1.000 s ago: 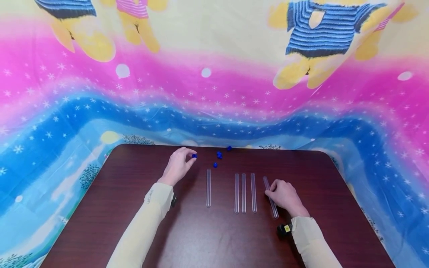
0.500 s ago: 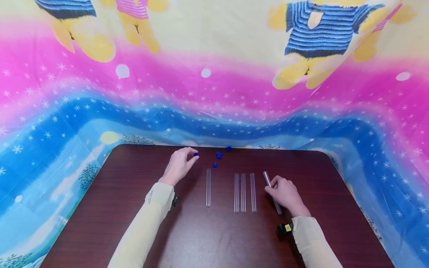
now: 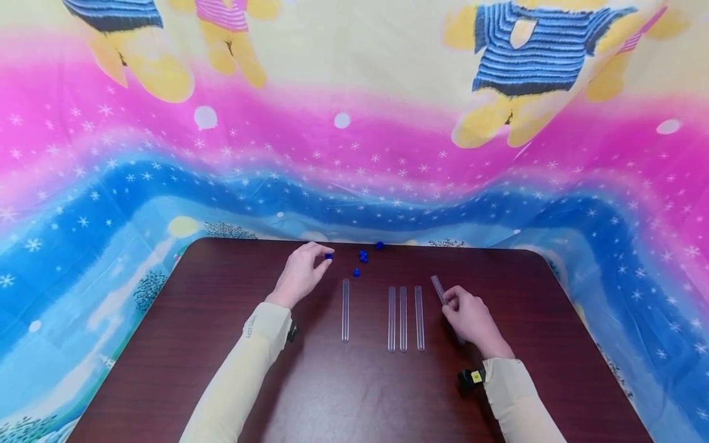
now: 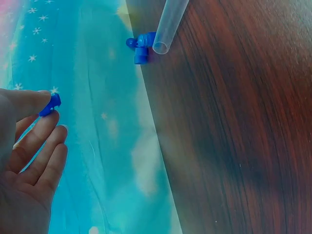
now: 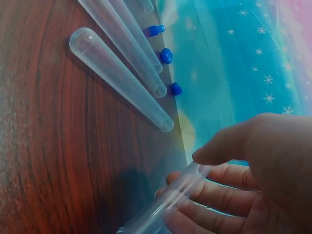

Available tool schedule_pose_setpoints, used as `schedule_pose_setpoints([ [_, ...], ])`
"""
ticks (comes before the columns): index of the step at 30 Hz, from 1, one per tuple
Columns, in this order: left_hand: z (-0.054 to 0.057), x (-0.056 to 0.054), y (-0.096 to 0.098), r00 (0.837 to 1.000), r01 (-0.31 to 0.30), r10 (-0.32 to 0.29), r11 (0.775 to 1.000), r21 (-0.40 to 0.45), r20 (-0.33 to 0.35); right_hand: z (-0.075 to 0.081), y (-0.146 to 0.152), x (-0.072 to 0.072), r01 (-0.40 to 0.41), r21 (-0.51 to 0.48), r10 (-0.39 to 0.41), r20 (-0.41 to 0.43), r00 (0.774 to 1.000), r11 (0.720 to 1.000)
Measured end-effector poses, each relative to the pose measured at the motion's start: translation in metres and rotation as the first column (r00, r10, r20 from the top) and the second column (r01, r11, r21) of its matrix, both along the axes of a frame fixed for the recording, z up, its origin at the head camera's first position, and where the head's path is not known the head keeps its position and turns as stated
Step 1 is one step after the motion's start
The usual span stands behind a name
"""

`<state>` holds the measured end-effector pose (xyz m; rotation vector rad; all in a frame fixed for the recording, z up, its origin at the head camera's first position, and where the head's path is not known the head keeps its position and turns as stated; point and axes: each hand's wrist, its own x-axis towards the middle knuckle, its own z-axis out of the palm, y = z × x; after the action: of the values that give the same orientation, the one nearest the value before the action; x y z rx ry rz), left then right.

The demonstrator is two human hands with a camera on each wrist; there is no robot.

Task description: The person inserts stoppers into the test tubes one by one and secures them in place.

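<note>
My left hand (image 3: 299,277) pinches a small blue cap (image 4: 50,105) between thumb and forefinger, and its other fingers spread below. Over on the right, my right hand (image 3: 471,317) grips a clear test tube (image 5: 170,200), thumb on one side and fingers on the other. This tube slants, and its top end points away toward the far left. Between the hands, a single test tube (image 3: 346,311) lies on the left. Three more lie side by side to its right, the rightmost tube (image 3: 419,320) being nearest my right hand.
Several loose blue caps (image 3: 363,256) are scattered near the far edge of the dark wood table (image 3: 354,394), beyond the tubes. A patterned cloth (image 3: 354,154) hangs behind the table and around its sides.
The tube in my right hand has come up off the table, its top end moving farther away and slightly left. My left hand has shifted slightly right with the cap.
</note>
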<state>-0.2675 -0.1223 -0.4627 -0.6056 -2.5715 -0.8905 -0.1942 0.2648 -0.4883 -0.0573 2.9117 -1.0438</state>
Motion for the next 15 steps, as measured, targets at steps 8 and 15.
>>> schedule_pose_setpoints([
  [8,0.0036,0.0032,0.0023,1.000,0.011,-0.011,1.000,0.017,-0.022,0.0014,-0.0030,0.0012,-0.024,-0.015,0.024,-0.053,0.998,1.000],
  [15,0.0077,0.0048,0.0065,1.000,0.018,-0.017,0.998,0.055,-0.025,0.0040,-0.0072,-0.0004,-0.019,0.013,0.021,-0.167,0.986,1.000],
])
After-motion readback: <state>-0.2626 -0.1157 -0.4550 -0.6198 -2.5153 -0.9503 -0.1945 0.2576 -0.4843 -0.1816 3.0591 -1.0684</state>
